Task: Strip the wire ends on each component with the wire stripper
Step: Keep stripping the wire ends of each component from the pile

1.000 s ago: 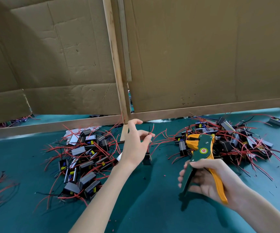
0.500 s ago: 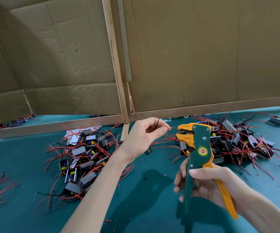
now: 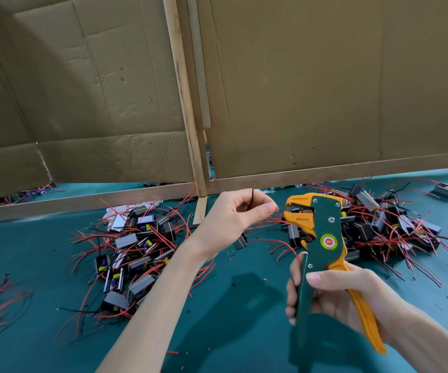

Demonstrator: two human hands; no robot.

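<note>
Wire end (image 3: pixel 277 209), pinched in left grip (image 3: pixel 233 215), sits just beside stripper (image 3: pixel 322 232).

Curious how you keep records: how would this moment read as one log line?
left hand: pinches wires | right hand: grips stripper | wires: end near stripper mouth | component: hangs under left hand

Wire stripper (image 3: pixel 322 238): green body, orange nose and lower handle, upright, nose pointing left, gripped in right hand (image 3: pixel 338 297). Component (image 3: pixel 240 242): small dark block, hangs below left hand (image 3: pixel 233 219) by its pinched wires. Black wire (image 3: pixel 251 199) loops above fingers, red end just beside stripper nose. Left pile (image 3: pixel 134 254) and right pile (image 3: pixel 384 224): dark blocks, tangled red leads.
</note>
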